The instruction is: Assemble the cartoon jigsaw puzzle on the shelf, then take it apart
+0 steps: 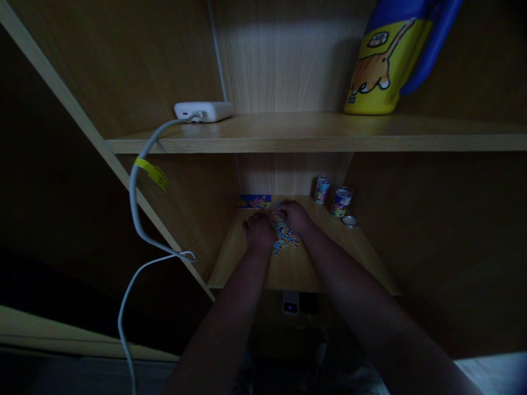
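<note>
Small colourful jigsaw puzzle pieces [285,237] lie in a loose heap on the lower shelf board [294,274], between and in front of my hands. My left hand [260,232] is at the left edge of the heap, back upward, its fingers curled; whatever they hold, if anything, is hidden. Just beyond the heap, my right hand [293,215] reaches in from the right with fingers bent together in a pinch. Any piece in it is too small and dark to make out. A blue and yellow printed picture strip [256,201] lies behind my left hand.
Two printed tins [321,190] stand at the back right, with a round metal lid [349,221] beside the nearer one. Overhead, the upper shelf [288,131] bears a white power bank [209,111], its cable hanging left, and a blue-yellow jug [382,66]. Cabinet walls close both sides.
</note>
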Demonstrator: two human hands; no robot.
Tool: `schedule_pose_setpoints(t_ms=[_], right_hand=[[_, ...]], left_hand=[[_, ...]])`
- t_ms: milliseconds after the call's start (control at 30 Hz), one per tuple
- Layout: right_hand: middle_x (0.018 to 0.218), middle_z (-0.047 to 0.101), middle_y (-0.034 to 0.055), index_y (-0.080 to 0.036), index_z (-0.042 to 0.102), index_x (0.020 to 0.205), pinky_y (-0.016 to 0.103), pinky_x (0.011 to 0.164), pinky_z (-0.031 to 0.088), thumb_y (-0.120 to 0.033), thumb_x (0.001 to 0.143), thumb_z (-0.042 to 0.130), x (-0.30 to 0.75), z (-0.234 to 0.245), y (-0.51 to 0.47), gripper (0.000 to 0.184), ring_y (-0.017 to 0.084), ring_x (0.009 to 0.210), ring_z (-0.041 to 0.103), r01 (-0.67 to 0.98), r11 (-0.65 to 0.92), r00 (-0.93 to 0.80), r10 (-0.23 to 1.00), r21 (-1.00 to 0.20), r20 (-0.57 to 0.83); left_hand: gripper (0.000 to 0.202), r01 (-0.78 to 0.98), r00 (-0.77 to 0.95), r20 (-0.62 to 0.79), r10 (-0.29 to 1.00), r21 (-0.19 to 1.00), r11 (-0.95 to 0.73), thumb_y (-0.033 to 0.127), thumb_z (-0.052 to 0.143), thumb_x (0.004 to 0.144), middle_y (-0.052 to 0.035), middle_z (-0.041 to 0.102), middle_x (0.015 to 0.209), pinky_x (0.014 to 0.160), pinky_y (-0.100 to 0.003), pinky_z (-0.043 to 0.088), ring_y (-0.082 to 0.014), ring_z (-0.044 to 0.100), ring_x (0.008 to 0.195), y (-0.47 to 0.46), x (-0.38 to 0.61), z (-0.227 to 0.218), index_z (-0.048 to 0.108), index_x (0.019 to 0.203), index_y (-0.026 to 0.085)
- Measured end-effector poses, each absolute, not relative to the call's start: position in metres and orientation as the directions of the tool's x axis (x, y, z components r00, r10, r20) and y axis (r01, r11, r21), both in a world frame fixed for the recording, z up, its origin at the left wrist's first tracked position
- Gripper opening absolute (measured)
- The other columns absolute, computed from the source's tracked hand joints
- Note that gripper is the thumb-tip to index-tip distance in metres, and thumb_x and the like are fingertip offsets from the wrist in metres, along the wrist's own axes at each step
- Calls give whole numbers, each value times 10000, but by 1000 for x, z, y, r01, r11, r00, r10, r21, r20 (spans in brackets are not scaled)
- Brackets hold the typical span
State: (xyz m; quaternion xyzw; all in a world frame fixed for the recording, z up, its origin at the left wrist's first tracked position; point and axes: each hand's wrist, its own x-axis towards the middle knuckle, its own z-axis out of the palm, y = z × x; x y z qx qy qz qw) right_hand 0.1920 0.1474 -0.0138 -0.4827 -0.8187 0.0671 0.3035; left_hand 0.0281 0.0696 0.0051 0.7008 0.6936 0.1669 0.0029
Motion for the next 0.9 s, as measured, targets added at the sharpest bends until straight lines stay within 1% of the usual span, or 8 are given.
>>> schedule_pose_setpoints(t_ms=[133, 300, 400, 467, 533, 733, 833, 900], right_hand=[[1144, 871, 77, -225, 889, 1090, 307, 993, 569, -222, 1051, 677, 196, -14, 149, 216, 227, 1060, 795, 764, 429, -224, 876, -481, 427], [1077, 875, 52, -219, 877, 1044, 300, 950, 580, -226, 1049, 671, 196, -16, 148, 206, 220, 1010, 803, 763, 392, -206, 902, -514, 380], [1078, 874, 66, -201, 873, 1064, 289, 921, 575, -252, 1070, 654, 194, -14, 145, 225, 220, 1005, 803, 782, 372, -205, 912, -501, 356], [1103, 875, 71, -204, 872, 1081, 283, 928, 570, -253, 1077, 641, 194, -13, 144, 236, 217, 1024, 800, 806, 347, -196, 921, -480, 337], [1151, 872, 71, -218, 871, 1106, 277, 959, 563, -255, 1081, 628, 195, -11, 143, 246, 214, 1061, 795, 837, 308, -167, 931, -452, 325], [1238, 844, 137, -204, 855, 1163, 328, 1040, 547, -286, 1084, 599, 203, -3, 137, 280, 262, 1160, 775, 908, 194, -74, 946, -371, 314], [1262, 828, 156, -213, 845, 1201, 363, 1019, 557, -292, 1070, 612, 204, 3, 133, 279, 290, 1168, 768, 954, 143, -61, 954, -265, 294], [1256, 822, 162, -214, 847, 1206, 364, 994, 566, -294, 1065, 620, 203, 5, 132, 280, 293, 1155, 766, 965, 142, -84, 964, -221, 253]], left_hand=[[382, 972, -24, 236, 971, 235, -33, 231, 554, 1063, -206, 723, 1425, 1195, -528, 433, -364, 651, 1342, 69, 28, 4, 765, 1372, 152], [423, 967, -33, 261, 965, 253, -35, 253, 513, 1079, -229, 704, 1461, 1193, -548, 430, -385, 638, 1359, 69, 28, 4, 750, 1402, 119], [465, 964, -45, 244, 969, 266, -22, 222, 499, 1069, -221, 693, 1489, 1196, -545, 424, -374, 628, 1372, 69, 29, 4, 715, 1473, 145], [510, 961, -35, 238, 971, 273, -32, 210, 523, 1051, -196, 679, 1532, 1204, -540, 418, -355, 618, 1384, 70, 28, 3, 675, 1538, 199], [532, 959, -18, 236, 971, 280, -51, 202, 539, 1037, -178, 655, 1578, 1222, -535, 404, -344, 601, 1404, 70, 28, 2, 664, 1554, 224], [468, 956, -10, 196, 981, 290, -48, 245, 569, 1035, -183, 634, 1606, 1260, -555, 368, -368, 571, 1437, 68, 28, 6, 721, 1475, 196], [464, 957, -10, 186, 982, 287, -44, 217, 555, 1036, -206, 637, 1594, 1257, -560, 371, -379, 582, 1432, 68, 28, 7, 726, 1464, 168], [475, 957, -16, 187, 982, 288, -39, 197, 548, 1031, -212, 638, 1591, 1258, -560, 370, -382, 587, 1434, 69, 27, 6, 717, 1474, 159]])
